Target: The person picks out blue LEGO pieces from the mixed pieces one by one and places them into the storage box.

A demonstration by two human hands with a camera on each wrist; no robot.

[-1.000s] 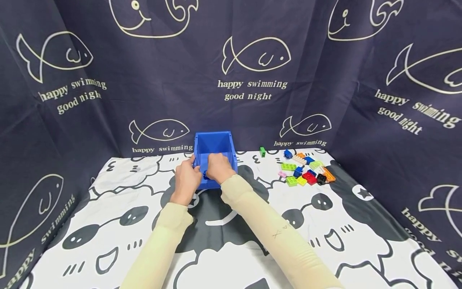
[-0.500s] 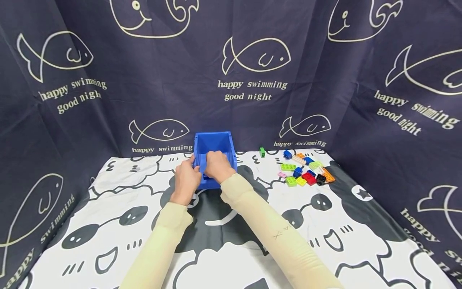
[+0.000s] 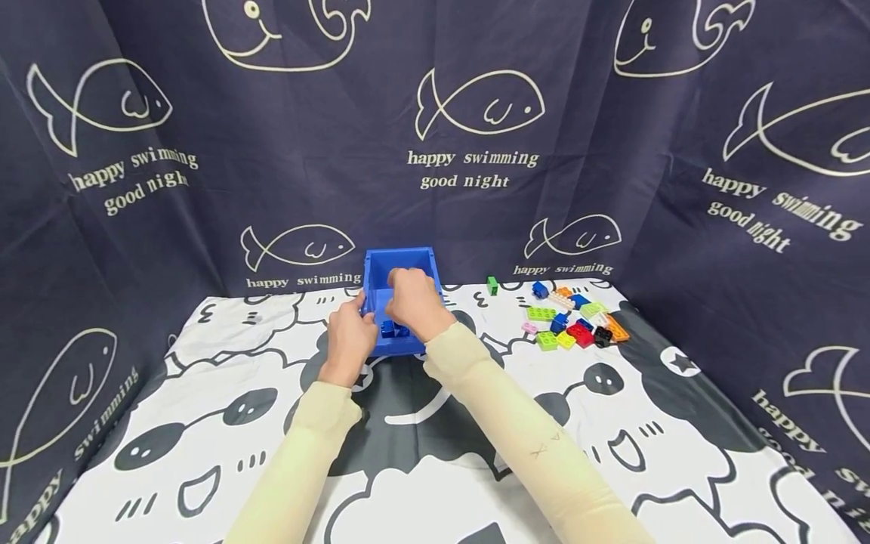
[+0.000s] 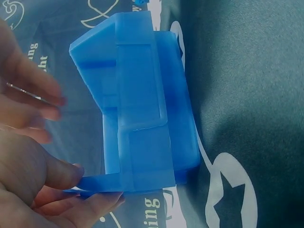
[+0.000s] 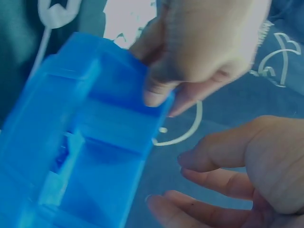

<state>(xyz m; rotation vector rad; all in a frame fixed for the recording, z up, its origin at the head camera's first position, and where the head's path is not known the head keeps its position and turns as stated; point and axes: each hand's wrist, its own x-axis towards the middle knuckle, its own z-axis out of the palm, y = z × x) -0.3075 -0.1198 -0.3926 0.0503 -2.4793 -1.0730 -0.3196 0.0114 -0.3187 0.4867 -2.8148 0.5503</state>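
A blue plastic bin (image 3: 397, 346) with a low front stands at the back of the table. My left hand (image 3: 350, 336) pinches the rim of its left side wall between thumb and fingers, as the left wrist view shows too. Above the bin's opening hangs my right hand (image 3: 418, 302); in the right wrist view its thumb and fingers (image 5: 223, 137) are apart, loosely bent, with nothing between them. Blue toy bricks (image 3: 390, 329) lie on the bin's floor near the front. Part of the bin's inside is hidden behind my right hand in the head view.
To the right lies a loose spread of toy bricks in several colours, among them a red brick (image 3: 581, 335), a black brick (image 3: 602, 337) and a lime brick (image 3: 541, 313). A green brick (image 3: 492, 285) stands apart near the dark curtain (image 3: 476, 219) behind the table.
My right hand has risen from the bin's floor and drawn slightly right, uncovering blue bricks at the bin's front. The left hand keeps its grip on the side wall.
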